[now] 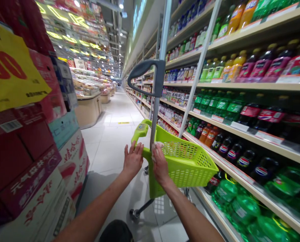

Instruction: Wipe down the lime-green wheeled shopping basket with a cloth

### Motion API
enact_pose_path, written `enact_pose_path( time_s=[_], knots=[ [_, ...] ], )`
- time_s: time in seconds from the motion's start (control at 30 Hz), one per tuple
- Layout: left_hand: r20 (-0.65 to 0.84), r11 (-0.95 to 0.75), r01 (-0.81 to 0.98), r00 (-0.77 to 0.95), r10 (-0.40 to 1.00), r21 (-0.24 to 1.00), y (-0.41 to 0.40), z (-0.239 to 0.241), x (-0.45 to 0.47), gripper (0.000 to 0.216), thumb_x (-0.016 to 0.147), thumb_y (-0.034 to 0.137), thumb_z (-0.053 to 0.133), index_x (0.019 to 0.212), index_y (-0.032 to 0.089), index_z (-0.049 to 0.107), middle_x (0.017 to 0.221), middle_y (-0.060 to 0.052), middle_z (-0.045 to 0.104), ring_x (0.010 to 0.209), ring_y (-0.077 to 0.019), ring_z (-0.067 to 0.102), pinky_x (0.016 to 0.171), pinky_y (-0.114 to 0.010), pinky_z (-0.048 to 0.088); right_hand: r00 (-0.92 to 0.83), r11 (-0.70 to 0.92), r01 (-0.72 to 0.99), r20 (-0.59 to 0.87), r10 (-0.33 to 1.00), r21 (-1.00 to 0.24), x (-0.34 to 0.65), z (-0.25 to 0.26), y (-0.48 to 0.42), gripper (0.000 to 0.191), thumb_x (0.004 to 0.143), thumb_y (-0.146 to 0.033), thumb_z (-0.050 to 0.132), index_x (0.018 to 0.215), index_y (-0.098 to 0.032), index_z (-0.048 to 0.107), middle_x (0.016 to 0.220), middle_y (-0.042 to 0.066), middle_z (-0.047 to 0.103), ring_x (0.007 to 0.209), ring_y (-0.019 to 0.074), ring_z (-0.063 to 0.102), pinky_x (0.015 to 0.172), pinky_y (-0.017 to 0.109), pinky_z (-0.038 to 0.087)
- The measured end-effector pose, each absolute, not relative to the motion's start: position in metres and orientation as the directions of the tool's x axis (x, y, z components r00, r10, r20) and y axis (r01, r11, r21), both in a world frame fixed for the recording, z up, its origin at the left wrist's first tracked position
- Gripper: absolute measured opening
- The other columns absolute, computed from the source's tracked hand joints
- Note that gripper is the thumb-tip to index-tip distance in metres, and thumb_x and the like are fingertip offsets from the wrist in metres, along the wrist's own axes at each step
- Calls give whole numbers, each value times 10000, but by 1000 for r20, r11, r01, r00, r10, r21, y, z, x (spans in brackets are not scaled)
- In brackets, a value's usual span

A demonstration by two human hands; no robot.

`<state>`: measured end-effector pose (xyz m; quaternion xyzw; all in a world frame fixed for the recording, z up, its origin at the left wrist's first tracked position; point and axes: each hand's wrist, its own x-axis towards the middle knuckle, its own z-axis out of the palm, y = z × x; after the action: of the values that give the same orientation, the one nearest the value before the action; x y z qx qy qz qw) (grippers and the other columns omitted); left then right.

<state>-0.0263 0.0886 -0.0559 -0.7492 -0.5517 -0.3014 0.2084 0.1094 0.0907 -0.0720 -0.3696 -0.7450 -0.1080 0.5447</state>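
Note:
A lime-green plastic shopping basket (187,164) on a wheeled trolley frame stands in a supermarket aisle in front of me. My left hand (133,160) rests against its near green rim, fingers stretched up and apart. My right hand (160,164) is closed on a pale cloth (157,148), pressed to the basket's corner at the foot of the grey pole (155,101). The pole rises to a dark grey handle (146,72). What lies inside the basket is hidden.
Shelves of soft-drink bottles (243,114) line the right side, close to the basket. Stacked red and white cartons (36,161) with a yellow price sign (11,70) stand at my left. A tiled aisle floor (114,134) runs ahead towards lit display counters (88,104).

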Motion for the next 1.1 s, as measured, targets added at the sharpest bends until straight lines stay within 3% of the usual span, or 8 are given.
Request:
enact_pose_path(
  time_s=[0.13, 0.23, 0.3, 0.5, 0.57, 0.8, 0.93, 1.1],
  knots=[
    [700, -300, 953, 192, 688, 33, 89, -55, -27, 415, 770, 198, 438, 1178, 191, 511, 1232, -68, 541, 1214, -281, 372, 1003, -488, 218, -162, 749, 662, 973, 166, -18, 116, 45, 116, 463, 863, -107, 326, 1307, -231, 368, 1413, 36, 294, 1319, 171, 209, 1077, 406, 256],
    [712, -311, 950, 202, 673, 24, 89, -56, -28, 415, 766, 203, 448, 1175, 208, 514, 1224, -64, 548, 1208, -270, 384, 997, -471, 227, -301, 728, 671, 949, 91, 143, 120, 108, 139, 418, 877, -124, 319, 1267, -241, 416, 1393, 4, 332, 1339, 160, 121, 1095, 441, 187],
    [720, -320, 947, 207, 663, 23, 89, -57, -27, 425, 762, 204, 451, 1183, 212, 508, 1231, -64, 543, 1212, -263, 382, 1000, -465, 222, -439, 721, 653, 891, 114, 229, 123, 105, 143, 411, 875, -108, 313, 1243, -239, 442, 1373, -3, 368, 1340, 152, 100, 1098, 455, 166],
    [714, -307, 951, 198, 671, 25, 86, -60, -23, 470, 730, 210, 484, 1200, 204, 496, 1263, -65, 516, 1233, -264, 356, 1009, -457, 218, -824, 812, 435, 535, 184, 390, 144, -5, 117, 381, 857, -106, 364, 1207, -199, 484, 1301, 17, 469, 1325, 164, 166, 1083, 400, 274],
    [712, -297, 955, 198, 673, 16, 85, -60, -21, 496, 717, 219, 497, 1213, 202, 485, 1281, -67, 498, 1239, -269, 346, 1012, -454, 219, -819, 805, 460, 529, 221, 375, 145, -1, 115, 389, 855, -101, 372, 1223, -180, 470, 1316, 41, 452, 1323, 177, 175, 1076, 410, 282],
    [680, -328, 945, 242, 692, -2, 80, -62, -17, 551, 714, 202, 473, 1262, 210, 428, 1346, -39, 424, 1271, -255, 298, 1028, -473, 192, -518, 767, 610, 833, 196, 199, 136, 67, 136, 400, 868, -98, 347, 1222, -235, 472, 1339, -1, 422, 1328, 155, 165, 1101, 437, 195],
    [656, -351, 936, 271, 705, -9, 76, -62, -15, 567, 707, 197, 468, 1272, 196, 412, 1369, -44, 389, 1286, -255, 268, 1029, -484, 188, -614, 832, 513, 767, 187, 209, 146, -32, 118, 372, 868, -108, 374, 1199, -222, 499, 1262, 24, 510, 1302, 154, 246, 1057, 416, 312],
    [641, -339, 941, 264, 721, -7, 74, -60, -10, 602, 699, 216, 481, 1291, 177, 378, 1383, -65, 365, 1300, -265, 234, 1032, -482, 184, -350, 761, 633, 825, 443, -141, 159, -181, 74, 393, 862, -95, 370, 1214, -215, 496, 1231, 59, 538, 1287, 171, 279, 1027, 407, 338]
  ],
)
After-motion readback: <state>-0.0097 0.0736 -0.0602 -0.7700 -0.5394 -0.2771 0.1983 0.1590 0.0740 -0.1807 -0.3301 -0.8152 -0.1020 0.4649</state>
